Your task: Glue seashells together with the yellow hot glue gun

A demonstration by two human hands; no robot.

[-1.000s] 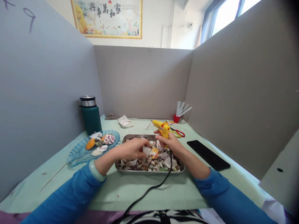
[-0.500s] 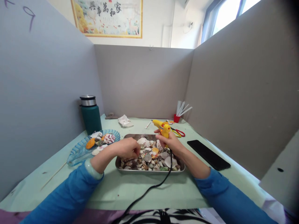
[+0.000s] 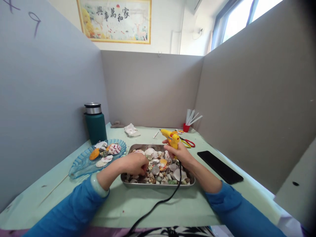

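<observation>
A yellow hot glue gun [image 3: 173,139] is gripped in my right hand [image 3: 181,153], held above the back right of a metal tray, its nozzle aimed up and to the left. Its black cord runs down over the tray's front edge. The metal tray [image 3: 158,186] is filled with mixed seashells [image 3: 161,171]. Over its left side, my left hand [image 3: 137,163] reaches down among the shells with fingers curled and pressed together. Whatever lies between those fingertips is hidden.
Left stands a blue glass plate [image 3: 81,164] with several shells, a green bottle [image 3: 95,126] behind it. At the back are crumpled paper [image 3: 130,129], scissors [image 3: 189,142] and a red cup [image 3: 186,127] of white glue sticks. A black phone-like slab [image 3: 219,166] lies right. Grey partitions enclose the table.
My left hand has dipped slightly lower into the shells at the tray's left side. The glue gun stays in my right hand, nearly still. The whole view has shifted a little.
</observation>
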